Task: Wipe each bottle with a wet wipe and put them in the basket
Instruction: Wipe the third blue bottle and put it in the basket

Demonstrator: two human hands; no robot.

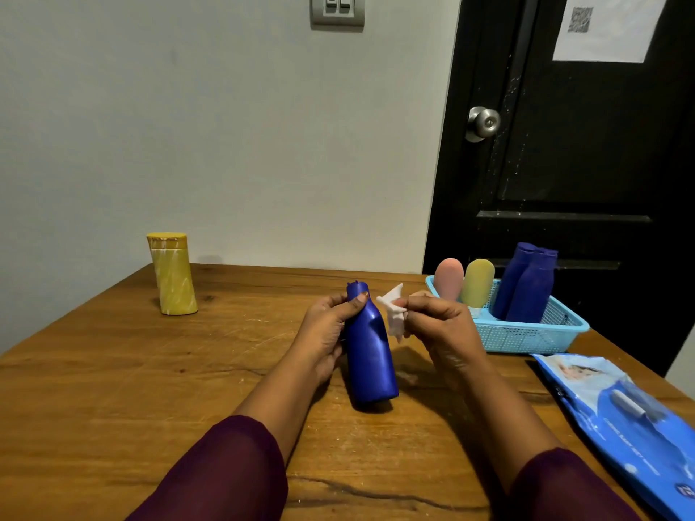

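1. Nearest the camera: two maroon sleeves (225, 471), forearms reaching forward over a scratched wooden table (113, 389).
2. At the right edge of the table: a blue pack of wet wipes (620, 415), lying flat.
3. Mid-table, between the hands: a blue bottle (370, 355), tilted with its cap end away from the camera; base at the table top, contact unclear.
4. Left hand (327, 332): curled around the upper part of the blue bottle, thumb pressed near the cap.
5. Right hand (440, 321): fingers closed in a pinch on a crumpled white wet wipe (393, 312), held just beside the bottle's neck, apparently not touching it.
6. Behind the right hand: a light blue mesh basket (526, 338) holding a pink bottle (448, 278), a yellow-green bottle (477, 282) and two dark blue bottles (526, 283), all upright or leaning.
7. Far left of the table: a yellow bottle (173, 274), standing alone near the wall, well apart from the basket.
8. Farthest back: a pale wall with a light switch (337, 9), and a black door (583, 163) with a metal knob (485, 123) and a paper sheet (609, 28) bearing a QR code.
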